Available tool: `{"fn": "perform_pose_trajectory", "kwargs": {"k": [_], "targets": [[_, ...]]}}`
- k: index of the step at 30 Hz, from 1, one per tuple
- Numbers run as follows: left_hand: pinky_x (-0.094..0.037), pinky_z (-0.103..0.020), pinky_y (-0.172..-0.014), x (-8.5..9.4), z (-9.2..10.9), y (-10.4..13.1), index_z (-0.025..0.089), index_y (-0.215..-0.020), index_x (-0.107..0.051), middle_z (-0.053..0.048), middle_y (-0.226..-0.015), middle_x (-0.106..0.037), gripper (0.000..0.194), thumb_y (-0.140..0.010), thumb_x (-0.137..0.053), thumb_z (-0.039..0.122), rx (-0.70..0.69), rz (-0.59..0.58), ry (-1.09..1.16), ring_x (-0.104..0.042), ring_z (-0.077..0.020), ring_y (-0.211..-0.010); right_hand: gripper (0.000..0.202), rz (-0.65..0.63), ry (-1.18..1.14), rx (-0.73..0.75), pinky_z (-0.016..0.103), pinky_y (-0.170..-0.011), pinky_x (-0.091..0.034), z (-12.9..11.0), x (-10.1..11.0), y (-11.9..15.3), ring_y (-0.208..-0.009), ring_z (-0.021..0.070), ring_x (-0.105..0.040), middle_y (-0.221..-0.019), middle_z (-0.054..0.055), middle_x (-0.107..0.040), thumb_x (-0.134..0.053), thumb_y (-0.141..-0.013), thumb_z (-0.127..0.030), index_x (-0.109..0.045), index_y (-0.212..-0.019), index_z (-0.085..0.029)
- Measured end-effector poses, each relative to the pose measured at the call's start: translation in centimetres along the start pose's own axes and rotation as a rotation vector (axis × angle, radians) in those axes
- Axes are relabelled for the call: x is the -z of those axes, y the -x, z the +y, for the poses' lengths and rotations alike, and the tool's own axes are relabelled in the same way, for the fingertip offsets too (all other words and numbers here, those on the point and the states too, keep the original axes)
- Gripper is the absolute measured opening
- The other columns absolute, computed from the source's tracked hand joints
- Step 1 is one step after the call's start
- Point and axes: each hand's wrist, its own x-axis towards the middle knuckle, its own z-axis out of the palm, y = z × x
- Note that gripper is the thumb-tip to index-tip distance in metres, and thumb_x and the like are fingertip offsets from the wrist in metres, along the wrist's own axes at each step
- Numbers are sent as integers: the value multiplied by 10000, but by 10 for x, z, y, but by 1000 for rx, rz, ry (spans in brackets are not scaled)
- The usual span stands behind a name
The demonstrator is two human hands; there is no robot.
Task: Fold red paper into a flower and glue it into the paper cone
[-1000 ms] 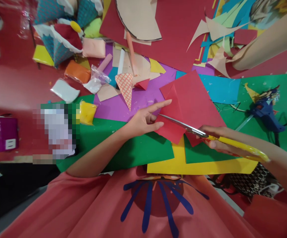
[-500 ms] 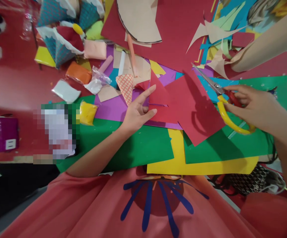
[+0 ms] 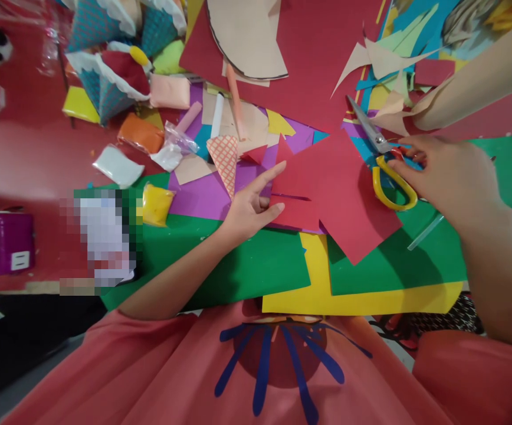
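Note:
My left hand [image 3: 256, 203] grips a piece of red paper [image 3: 340, 195] at its left edge. The index finger and thumb lie on top of the sheet, and the other fingers curl in. A narrow slit runs in from the side near the thumb. To the right of the sheet, my right hand [image 3: 450, 171] is closed around the scissors [image 3: 382, 144], which have yellow and red handles. The blades look shut and point up and to the left, apart from the red paper. A small cone-shaped waffle-pattern piece [image 3: 225, 156] lies beside my left fingers.
Green sheets [image 3: 238, 260] and a yellow sheet [image 3: 371, 301] lie under my arms. Several clay packets, such as an orange one [image 3: 141, 133], are at left beside blue cones [image 3: 121, 88]. A beige roll [image 3: 472, 79] and paper scraps sit at upper right. A pixelated phone-like object [image 3: 105, 236] lies left.
My right hand and the scissors have shifted slightly left, and the scissors have turned to point more steeply upward. My left hand has moved a little to the right with the red paper.

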Motion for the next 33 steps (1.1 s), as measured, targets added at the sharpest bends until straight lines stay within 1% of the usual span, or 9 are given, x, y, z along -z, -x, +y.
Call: {"fn": "perform_pose_trajectory", "kwargs": {"k": [4, 8, 11, 14, 18, 21, 26, 30, 33], "targets": [[-427, -168, -435, -1, 0, 0, 305, -1401, -489, -63, -1290, -651, 664, -788, -727, 399, -22, -28, -22, -576, -39, -530, 301, 226, -282, 135, 385, -806, -551, -26, -17, 10, -910, 263, -702, -1009, 154, -738, -586, -872, -298, -697, -1098, -135], [-355, -168, -382, -2, -1, 0, 322, -1408, -485, -43, -1121, -717, 641, -807, -703, 364, -31, -96, -57, -485, -26, -449, 413, -4, -693, 410, 376, -839, -557, -69, -47, 22, -942, 211, -680, -1119, 102, -696, -625, -866, -311, -575, -1255, -182], [-299, -165, -363, -5, -1, 0, 333, -1412, -481, -49, -1192, -699, 639, -806, -677, 276, -47, -128, -115, -377, 11, -404, 445, -28, -948, 333, 329, -750, -549, -90, -63, 23, -821, 160, -646, -986, 31, -670, -648, -851, -296, -523, -1273, -228], [-373, -152, -418, -6, 4, -2, 272, -1287, -612, -79, -1357, -616, 500, -791, -656, 219, -129, -71, -214, -541, -13, -542, 345, -23, -1184, 227, 260, -591, -493, -95, -73, 20, -619, 111, -554, -734, -43, -557, -614, -853, -224, -534, -1185, -262], [-547, -208, -664, 2, 13, -21, 206, -893, -723, -50, -1055, -724, 124, -856, -606, 225, -317, 138, -385, -682, -144, -943, 254, 123, -1466, 15, 212, -436, -400, -92, -78, 15, -482, 60, -441, -760, -64, -523, -619, -810, -185, -537, -1021, -299], [-574, -329, -904, 13, 16, -48, 255, -922, -708, -37, -1030, -700, 181, -936, -530, 285, -449, 247, -455, -665, -170, -1063, 184, 251, -1596, -60, 202, -379, -347, -90, -80, 13, -457, 43, -412, -840, -59, -570, -592, -789, -159, -539, -910, -286], [-402, -499, -1154, 15, 14, -75, 383, -1500, -271, -9, -1633, -224, 546, -981, -433, 438, -483, -172, -440, -144, -261, -1542, 132, 235, -1621, -99, 194, -389, -362, -89, -80, 11, -483, 47, -422, -855, -37, -596, -612, -788, -189, -553, -873, -272], [-510, -444, -1064, 6, 13, -64, 307, -1322, -534, -57, -1384, -567, 354, -979, -461, 358, -500, -90, -566, -535, -234, -1327, 118, 173, -1593, -99, 188, -423, -407, -90, -78, 13, -504, 42, -427, -902, -35, -579, -609, -811, -230, -540, -897, -274], [-549, -394, -1003, 1, 10, -49, 283, -1334, -511, -77, -1316, -610, 371, -967, -484, 326, -491, -37, -566, -639, -191, -1158, 114, 64, -1607, -58, 190, -414, -404, -92, -78, 15, -493, 54, -417, -812, -48, -540, -577, -826, -221, -522, -910, -275]]}}
